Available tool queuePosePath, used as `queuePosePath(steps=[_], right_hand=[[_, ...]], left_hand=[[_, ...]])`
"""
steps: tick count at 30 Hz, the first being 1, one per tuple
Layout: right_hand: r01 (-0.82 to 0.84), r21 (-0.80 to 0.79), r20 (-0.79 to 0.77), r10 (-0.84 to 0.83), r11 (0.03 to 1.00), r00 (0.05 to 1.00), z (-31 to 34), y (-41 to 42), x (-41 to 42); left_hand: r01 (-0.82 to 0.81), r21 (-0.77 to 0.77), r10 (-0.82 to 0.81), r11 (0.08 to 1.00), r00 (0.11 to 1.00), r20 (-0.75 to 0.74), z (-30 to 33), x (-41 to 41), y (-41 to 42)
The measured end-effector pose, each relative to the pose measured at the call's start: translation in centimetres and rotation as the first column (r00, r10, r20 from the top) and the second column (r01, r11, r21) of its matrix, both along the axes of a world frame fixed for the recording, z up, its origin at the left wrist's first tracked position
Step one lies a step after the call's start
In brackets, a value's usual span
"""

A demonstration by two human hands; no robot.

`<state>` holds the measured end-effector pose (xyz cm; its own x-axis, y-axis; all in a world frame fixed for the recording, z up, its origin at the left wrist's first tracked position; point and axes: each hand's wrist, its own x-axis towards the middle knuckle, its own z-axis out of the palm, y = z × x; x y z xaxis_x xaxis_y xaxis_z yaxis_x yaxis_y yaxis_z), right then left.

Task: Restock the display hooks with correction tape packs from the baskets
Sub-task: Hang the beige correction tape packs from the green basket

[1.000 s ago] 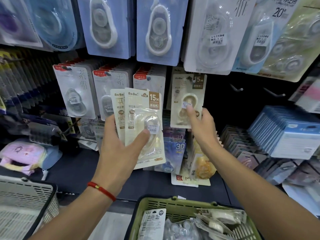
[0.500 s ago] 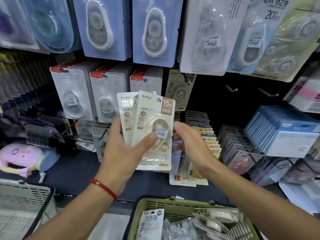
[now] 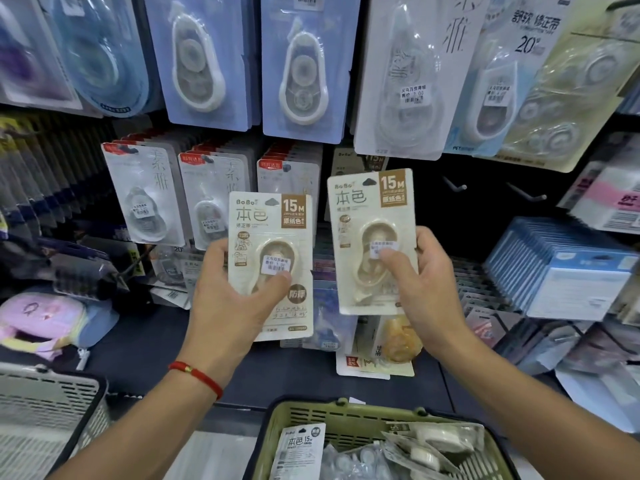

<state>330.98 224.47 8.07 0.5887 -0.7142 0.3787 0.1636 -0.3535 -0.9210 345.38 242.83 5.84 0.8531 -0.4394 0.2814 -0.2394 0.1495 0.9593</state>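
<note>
at 8 o'clock a grey basket (image 3: 52, 407) is cut off by the left and bottom edges, so its contents cannot be made out. above it a pink pouch (image 3: 38, 313) lies on the dark shelf (image 3: 138, 344), partly under blurred dark goods. the left hand (image 3: 228, 299), with a red cord bracelet (image 3: 197, 374) on its wrist, grasps a cream correction tape pack (image 3: 272, 237) just left of centre, thumb across the price sticker and fingers hidden behind the card. whether a 2nd card sits behind it cannot be told. at 5 o'clock the green basket (image 3: 311, 415) holds more packs, its lower half cut off by the bottom edge; a white pack (image 3: 299, 448) stands at its left side and clear-wrapped ones lie jumbled to the right, hard to separate. the right hand (image 3: 420, 282) grasps a second cream pack (image 3: 372, 216) just right of centre, upright, thumb on the blister, fingers curled round the right edge. the 2 packs are near each other but apart. behind the second pack, a matching hung pack (image 3: 349, 157) shows only its top. at 2 o'clock, 2 bare hooks (image 3: 457, 185) stick out against a dark back panel, with open room around them. further right, a blue row of packs (image 3: 568, 271) leans out, and the far packs run off the right edge, blurred.
</note>
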Motion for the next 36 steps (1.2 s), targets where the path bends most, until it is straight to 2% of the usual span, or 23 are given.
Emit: queuePosePath(steps=[5, 15, 22, 26, 27, 29, 31, 33, 34, 36], right_hand=[[0.050, 0.000, -0.012, -0.050, 0.999, 0.999, 0.4, -1.2, 1.2], [0.166, 0.008, -0.021, -0.166, 0.986, 0.986, -3.9, -3.0, 2.2], [0.318, 0.037, -0.167, -0.308, 0.947, 0.937, -3.3, -8.0, 9.6], [0.382, -0.005, -0.383, -0.355, 0.924, 0.853, -3.4, -8.4, 9.8], [0.370, -0.007, -0.412, -0.340, 0.929, 0.845, -3.3, -7.8, 9.2], [0.235, 0.016, -0.382, -0.212, 0.972, 0.900, -3.1, -5.7, 7.0], [-0.041, 0.075, -0.285, 0.061, 0.996, 0.956, -2.3, -2.9, 4.2], [-0.289, 0.072, -0.219, 0.298, 0.954, 0.929, -1.8, -0.6, 1.8], [-0.343, 0.049, -0.212, 0.345, 0.938, 0.914, -1.7, 0.2, 1.1], [-0.333, 0.027, -0.181, 0.332, 0.943, 0.926, -1.5, 0.9, 0.2]], left_hand=[[-0.010, -0.010, 0.009, 1.000, 1.000, -0.015, 0.2, 0.0, -0.1], [-0.010, 0.003, 0.010, 1.000, 1.000, -0.001, 0.4, -0.2, -0.3], [0.055, -0.009, -0.056, 0.998, 0.998, -0.030, -0.4, -0.4, -1.1], [0.134, -0.051, -0.135, 0.990, 0.991, -0.019, -0.4, -0.6, -1.3], [0.157, -0.062, -0.158, 0.986, 0.987, -0.017, -0.4, -0.7, -1.3], [0.189, -0.080, -0.190, 0.979, 0.982, -0.009, -0.3, -0.8, -1.4], [0.220, -0.087, -0.221, 0.972, 0.975, -0.004, -0.3, -1.0, -1.6], [0.253, -0.086, -0.253, 0.964, 0.967, 0.010, -0.3, -1.3, -2.0], [0.271, -0.080, -0.269, 0.959, 0.963, 0.026, -0.3, -1.4, -2.2], [0.307, -0.060, -0.303, 0.950, 0.951, 0.061, -0.2, -1.9, -2.5]])
